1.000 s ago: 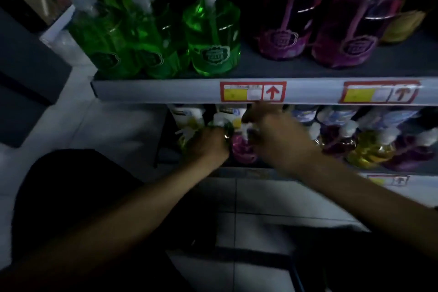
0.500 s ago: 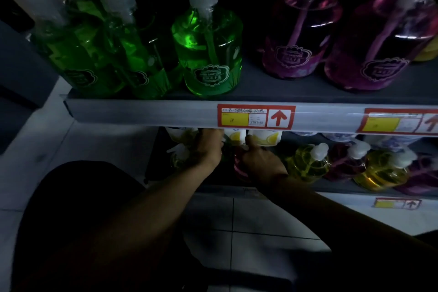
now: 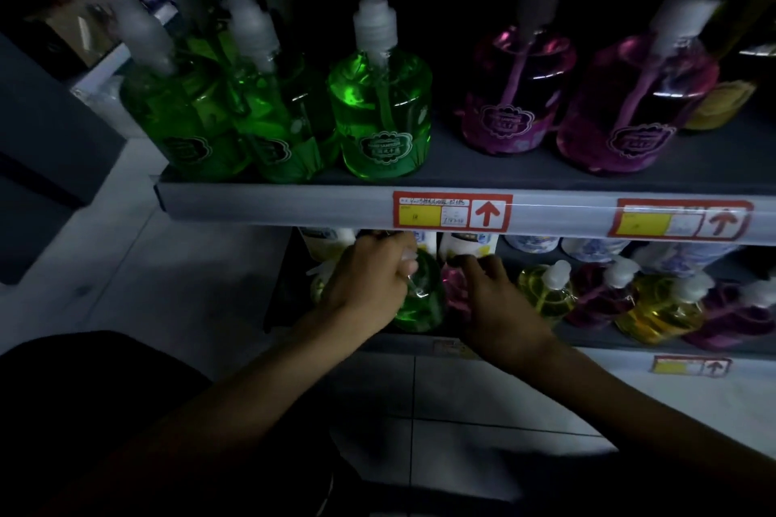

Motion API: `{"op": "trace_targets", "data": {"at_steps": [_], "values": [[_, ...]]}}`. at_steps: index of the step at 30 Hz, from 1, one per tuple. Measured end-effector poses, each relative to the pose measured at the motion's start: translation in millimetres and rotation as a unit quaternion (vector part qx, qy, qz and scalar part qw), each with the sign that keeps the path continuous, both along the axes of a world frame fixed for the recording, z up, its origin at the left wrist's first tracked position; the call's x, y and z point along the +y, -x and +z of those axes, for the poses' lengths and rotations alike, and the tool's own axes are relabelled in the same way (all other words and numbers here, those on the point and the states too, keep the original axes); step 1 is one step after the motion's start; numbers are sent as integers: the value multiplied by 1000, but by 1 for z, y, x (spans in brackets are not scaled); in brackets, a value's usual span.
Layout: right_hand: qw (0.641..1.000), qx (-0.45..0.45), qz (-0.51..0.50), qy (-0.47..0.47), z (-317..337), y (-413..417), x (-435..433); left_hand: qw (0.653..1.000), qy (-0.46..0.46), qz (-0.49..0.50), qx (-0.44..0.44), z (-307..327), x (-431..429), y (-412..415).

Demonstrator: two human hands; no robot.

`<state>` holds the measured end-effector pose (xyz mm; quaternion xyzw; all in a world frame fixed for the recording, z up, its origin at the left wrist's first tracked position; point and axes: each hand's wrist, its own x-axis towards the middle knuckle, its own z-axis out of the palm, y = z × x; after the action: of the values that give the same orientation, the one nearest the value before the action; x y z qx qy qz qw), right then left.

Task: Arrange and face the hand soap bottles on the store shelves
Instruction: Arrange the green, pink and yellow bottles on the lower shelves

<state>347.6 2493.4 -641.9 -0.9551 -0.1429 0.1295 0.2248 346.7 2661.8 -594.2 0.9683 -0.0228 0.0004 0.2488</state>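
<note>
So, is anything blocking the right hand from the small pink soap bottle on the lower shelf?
Nothing visible does. The right hand is at the small pink soap bottle, fingers by its top. The small green soap bottle, gripped by the left hand, stands beside it, not between.

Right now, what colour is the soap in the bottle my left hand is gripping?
Green, seen in the head view: the left hand grips a green bottle.

Arms: both forearms bare down to left hand (image 3: 369,285) and right hand (image 3: 499,306).
Clothing: rounded black fabric garment (image 3: 84,411), below-left of the left hand.
</note>
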Motion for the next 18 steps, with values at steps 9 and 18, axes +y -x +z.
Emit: {"op": "trace_targets", "data": {"at_steps": [9,18], "values": [[902,226,72,-361,56,55,0,966,244,-87,14,81,17,56],[797,264,65,-539,129,43,-20,891,406,-160,124,120,54,38]]}}
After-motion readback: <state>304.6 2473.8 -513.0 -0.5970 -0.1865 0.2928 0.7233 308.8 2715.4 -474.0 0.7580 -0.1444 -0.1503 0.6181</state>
